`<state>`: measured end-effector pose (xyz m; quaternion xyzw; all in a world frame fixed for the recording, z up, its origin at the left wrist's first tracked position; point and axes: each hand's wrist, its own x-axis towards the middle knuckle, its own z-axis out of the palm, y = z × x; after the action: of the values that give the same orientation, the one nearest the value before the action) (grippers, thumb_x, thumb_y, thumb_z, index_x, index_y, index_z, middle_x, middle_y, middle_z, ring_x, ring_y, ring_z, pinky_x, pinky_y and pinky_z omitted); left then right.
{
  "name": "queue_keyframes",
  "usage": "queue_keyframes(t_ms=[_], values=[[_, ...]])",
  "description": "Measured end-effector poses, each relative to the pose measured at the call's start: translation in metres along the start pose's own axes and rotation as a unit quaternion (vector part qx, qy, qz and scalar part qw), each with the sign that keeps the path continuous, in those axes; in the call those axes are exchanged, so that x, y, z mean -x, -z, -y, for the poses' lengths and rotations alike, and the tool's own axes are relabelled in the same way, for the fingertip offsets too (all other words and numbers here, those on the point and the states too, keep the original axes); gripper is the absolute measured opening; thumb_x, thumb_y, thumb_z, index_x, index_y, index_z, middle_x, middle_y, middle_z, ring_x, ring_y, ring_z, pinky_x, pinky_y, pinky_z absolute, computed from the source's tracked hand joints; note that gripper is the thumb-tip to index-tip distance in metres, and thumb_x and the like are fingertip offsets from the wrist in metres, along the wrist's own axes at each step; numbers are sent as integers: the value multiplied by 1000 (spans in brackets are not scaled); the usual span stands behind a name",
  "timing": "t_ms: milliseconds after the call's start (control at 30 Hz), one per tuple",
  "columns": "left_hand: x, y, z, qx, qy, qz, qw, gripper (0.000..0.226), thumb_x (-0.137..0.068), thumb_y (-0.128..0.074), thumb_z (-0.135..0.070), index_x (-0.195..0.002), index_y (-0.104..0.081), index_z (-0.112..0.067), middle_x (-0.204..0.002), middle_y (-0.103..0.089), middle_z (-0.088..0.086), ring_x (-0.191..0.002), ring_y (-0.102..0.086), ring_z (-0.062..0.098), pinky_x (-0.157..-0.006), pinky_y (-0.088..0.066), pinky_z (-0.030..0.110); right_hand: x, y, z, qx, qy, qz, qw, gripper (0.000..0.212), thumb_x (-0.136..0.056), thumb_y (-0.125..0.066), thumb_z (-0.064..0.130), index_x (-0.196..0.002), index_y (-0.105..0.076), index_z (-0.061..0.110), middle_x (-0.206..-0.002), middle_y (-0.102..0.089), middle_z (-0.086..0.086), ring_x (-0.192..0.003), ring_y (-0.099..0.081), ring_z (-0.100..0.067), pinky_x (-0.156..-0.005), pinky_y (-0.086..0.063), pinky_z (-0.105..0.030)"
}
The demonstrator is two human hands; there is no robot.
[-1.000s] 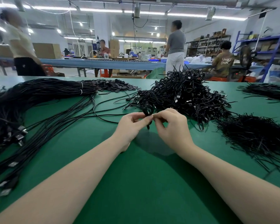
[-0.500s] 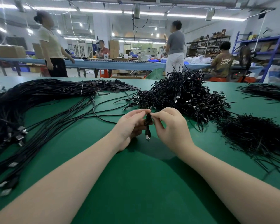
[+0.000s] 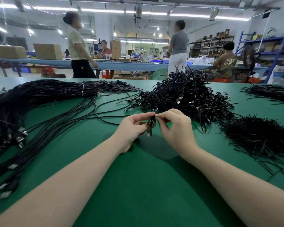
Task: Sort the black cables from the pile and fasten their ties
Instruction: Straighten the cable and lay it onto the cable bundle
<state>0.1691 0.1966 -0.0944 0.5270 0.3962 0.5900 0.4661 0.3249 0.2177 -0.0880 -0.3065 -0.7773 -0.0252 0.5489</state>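
Cable [image 3: 151, 124] raised since, hanging plug-down.

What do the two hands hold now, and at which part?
Both hands, left and right, pinch one small coiled black cable at its top; its connector end hangs below.

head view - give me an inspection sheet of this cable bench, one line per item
surface: green table, bare in front of the forearms.
job's things: small coiled black cable held above the table between both hands; heap of coiled cables just behind it.
clutter: pile of loose black ties at right.
grippers: left hand and right hand both pinch the coiled cable at its top.
cables: long uncoiled cables fan across the left side, banded near the far end.
surroundings: people at a blue bench, cardboard boxes, shelving.
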Motion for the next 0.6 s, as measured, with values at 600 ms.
queue_keyframes(t_ms=[600], values=[[-6,12,-18,14,171,95,981,33,-76,-63,-45,-51,-57,-24,-49,-39,-6,-45,-35,11,-47,-23,24,-6,7,14,116,274,-1,955,15,-73,-67,-12,-84,-73,-4,-72,-65,-14,-65,-63,-31,-62,-53,-38]])
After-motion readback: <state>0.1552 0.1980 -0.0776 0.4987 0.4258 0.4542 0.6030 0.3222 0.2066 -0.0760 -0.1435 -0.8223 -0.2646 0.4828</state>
